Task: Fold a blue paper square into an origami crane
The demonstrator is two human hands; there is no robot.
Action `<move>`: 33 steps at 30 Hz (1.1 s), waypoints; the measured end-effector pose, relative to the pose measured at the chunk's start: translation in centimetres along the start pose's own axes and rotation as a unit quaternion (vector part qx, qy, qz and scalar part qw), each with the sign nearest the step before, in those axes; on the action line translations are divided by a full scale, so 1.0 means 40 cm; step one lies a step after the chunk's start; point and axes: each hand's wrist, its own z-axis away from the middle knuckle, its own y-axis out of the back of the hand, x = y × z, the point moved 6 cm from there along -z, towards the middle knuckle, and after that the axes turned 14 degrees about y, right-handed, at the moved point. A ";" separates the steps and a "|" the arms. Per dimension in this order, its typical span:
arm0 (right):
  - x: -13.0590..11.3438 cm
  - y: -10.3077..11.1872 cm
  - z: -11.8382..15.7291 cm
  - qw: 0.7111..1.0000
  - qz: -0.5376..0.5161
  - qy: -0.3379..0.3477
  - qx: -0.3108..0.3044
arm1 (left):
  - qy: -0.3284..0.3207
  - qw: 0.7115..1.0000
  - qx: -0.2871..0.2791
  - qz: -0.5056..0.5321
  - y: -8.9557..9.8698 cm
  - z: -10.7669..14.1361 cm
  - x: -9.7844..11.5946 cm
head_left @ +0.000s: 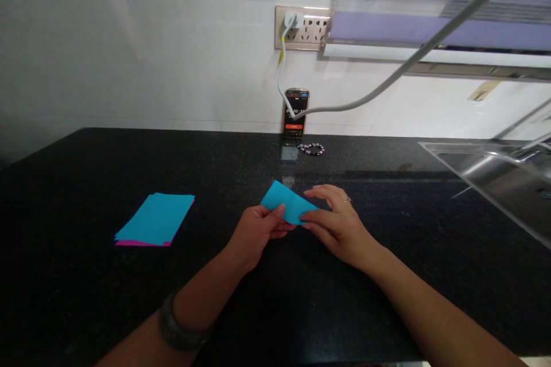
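Note:
A folded piece of blue paper (289, 202) is held tilted above the dark countertop, between my two hands. My left hand (258, 230) pinches its lower left part, thumb on top and fingers beneath. At the paper's right end, my right hand (338, 221) grips the edge between thumb and fingers, with one finger raised behind it. Off to the left lies a stack of paper sheets (157, 218), blue on top with magenta showing along the lower and right edges.
A phone (296, 113) showing a timer leans against the wall, a beaded strap (310, 149) beside it. From the wall socket (303, 28) a white cable (282, 77) hangs down. The sink (495, 169) is at the right. A grey cable (387, 83) crosses the upper right.

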 end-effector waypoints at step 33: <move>0.045 -0.047 0.035 0.918 -0.268 -0.264 0.121 | -0.013 0.995 -0.021 -0.101 -0.023 0.007 -0.005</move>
